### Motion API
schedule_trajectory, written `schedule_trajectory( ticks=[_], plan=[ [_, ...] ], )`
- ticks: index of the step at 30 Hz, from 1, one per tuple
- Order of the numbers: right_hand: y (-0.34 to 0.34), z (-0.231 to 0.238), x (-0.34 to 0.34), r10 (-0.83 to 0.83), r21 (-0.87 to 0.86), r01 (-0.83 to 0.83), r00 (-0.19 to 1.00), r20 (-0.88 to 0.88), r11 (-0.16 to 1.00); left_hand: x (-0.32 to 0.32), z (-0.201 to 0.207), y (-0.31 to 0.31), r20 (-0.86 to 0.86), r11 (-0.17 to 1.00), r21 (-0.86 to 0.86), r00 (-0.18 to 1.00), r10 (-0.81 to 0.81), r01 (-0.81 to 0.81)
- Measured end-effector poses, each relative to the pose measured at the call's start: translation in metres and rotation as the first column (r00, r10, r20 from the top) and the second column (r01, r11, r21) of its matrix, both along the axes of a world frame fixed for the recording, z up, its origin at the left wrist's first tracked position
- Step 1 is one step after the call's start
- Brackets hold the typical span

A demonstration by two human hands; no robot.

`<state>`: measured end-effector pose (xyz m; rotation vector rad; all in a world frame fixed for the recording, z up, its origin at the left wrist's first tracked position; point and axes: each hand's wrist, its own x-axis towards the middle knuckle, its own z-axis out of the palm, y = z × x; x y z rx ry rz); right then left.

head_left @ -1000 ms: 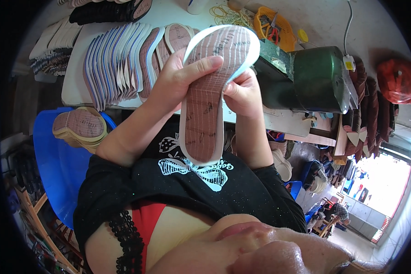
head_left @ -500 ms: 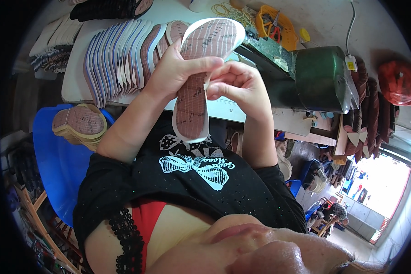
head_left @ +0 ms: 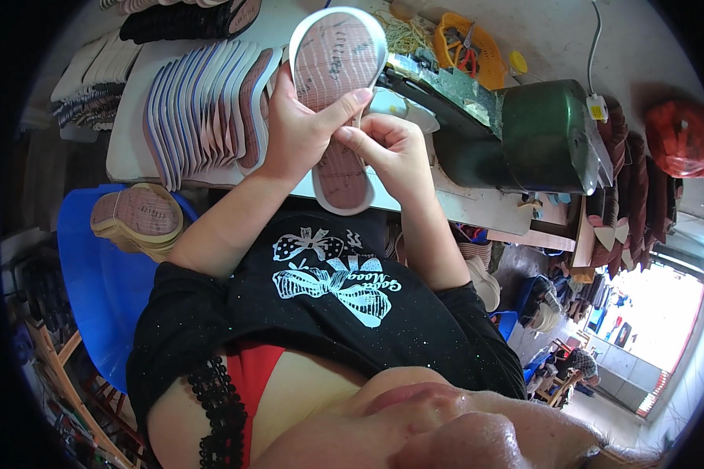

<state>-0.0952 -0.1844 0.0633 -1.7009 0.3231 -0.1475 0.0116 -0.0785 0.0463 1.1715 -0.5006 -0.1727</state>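
Note:
A shoe insole with a striped brown face and a white rim is held up over the table edge. My left hand is wrapped round its narrow middle, thumb lying across the face. At the insole's right edge, my right hand has thumb and fingertips closed in a pinch, touching the rim. Whether a small separate piece sits in that pinch is hidden. Left of my hands, a fanned row of insoles with white and blue edges lies on the white table.
A green machine stands to the right on the table. Behind it is a yellow basket with scissors. A blue tub at the left holds stacked insoles. Farther right hang dark brown pieces and a red bag. Another person is in the distance.
Both hands have moved left and slightly away with the insole, which now stands more upright. My right fingers, looser before, are pinched closer against its edge.

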Motion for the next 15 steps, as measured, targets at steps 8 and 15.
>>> schedule_trajectory(
  ticks=[8, 15],
  plan=[
    [-0.005, -0.004, -0.029, 0.075, 0.114, -0.064, 0.993, -0.092, 0.991, 0.004, 0.003, 0.005, -0.111, 0.982, -0.001, 0.976, -0.186, 0.187],
    [-0.038, -0.01, 0.003, -0.108, 0.256, 0.093, 0.993, 0.047, 0.962, 0.068, -0.021, -0.054, -0.078, 0.939, 0.292, 0.982, -0.169, 0.185]
  ],
)
